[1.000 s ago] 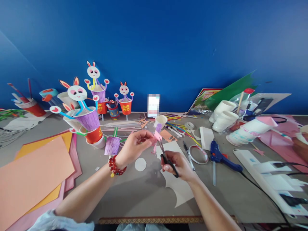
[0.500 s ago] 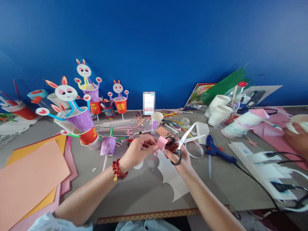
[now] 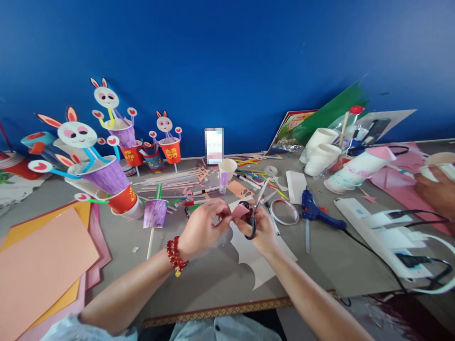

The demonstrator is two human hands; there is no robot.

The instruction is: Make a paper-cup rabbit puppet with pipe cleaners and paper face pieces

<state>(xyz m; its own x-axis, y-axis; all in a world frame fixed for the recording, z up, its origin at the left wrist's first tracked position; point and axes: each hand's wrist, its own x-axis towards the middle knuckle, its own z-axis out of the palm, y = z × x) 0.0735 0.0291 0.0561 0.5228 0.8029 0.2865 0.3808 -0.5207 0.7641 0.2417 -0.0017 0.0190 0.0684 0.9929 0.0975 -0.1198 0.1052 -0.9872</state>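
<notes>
A small piece of pink paper [image 3: 241, 211] is pinched between the fingertips of both hands. My left hand [image 3: 206, 222], with red beads at its wrist, closes on the paper's left edge. My right hand [image 3: 261, 229] grips the paper's other side and also keeps hold of black-handled scissors [image 3: 251, 227], whose blades point up and away. Under the right hand lies a white sheet [image 3: 254, 265] with scalloped cut edges. A purple-coloured paper cup [image 3: 155, 214] on a white stick rests to the left of my left hand.
Rabbit figures on cups [image 3: 112, 182] stand at left, behind stacked coloured paper [image 3: 46, 255]. A blue glue gun [image 3: 320, 213], a tape roll [image 3: 284, 211] and a power strip [image 3: 380, 237] lie at right. Another person's hand [image 3: 435, 189] holds a white cup at the far right.
The scissors' blades were at the pink paper; they then swung away to the right and now point upward. My right fingers have moved onto the paper. The view has shifted slightly.
</notes>
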